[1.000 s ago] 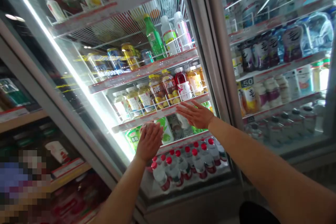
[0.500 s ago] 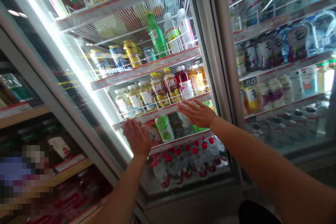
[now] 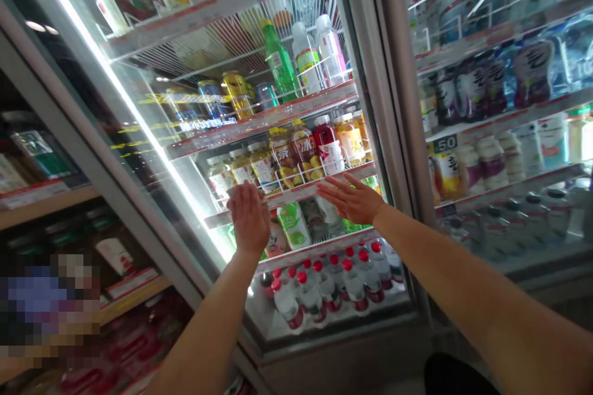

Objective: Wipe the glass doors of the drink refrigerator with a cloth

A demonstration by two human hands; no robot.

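My left hand (image 3: 250,216) is raised in front of the glass door (image 3: 319,336), its fingers pressed together. A thin pale edge shows beside its fingertips; what it is I cannot make out. My right hand (image 3: 354,199) lies flat against or just before the glass, fingers stretched and a little apart, with nothing in it. Behind the glass, close to both hands, stand tea bottles with yellow caps (image 3: 306,151), a red drink bottle (image 3: 328,145) and a green-and-white carton (image 3: 293,226).
Red-capped bottles (image 3: 324,287) fill the lowest shelf. Cans (image 3: 237,94) and a green bottle (image 3: 280,71) stand higher up. A metal door frame (image 3: 393,86) separates the right-hand cooler with dark bottles (image 3: 532,74). Wooden shelves (image 3: 134,296) hold goods on the left.
My left hand has moved up and slightly right across the glass. My right hand stays in nearly the same place. The view has shifted slightly.
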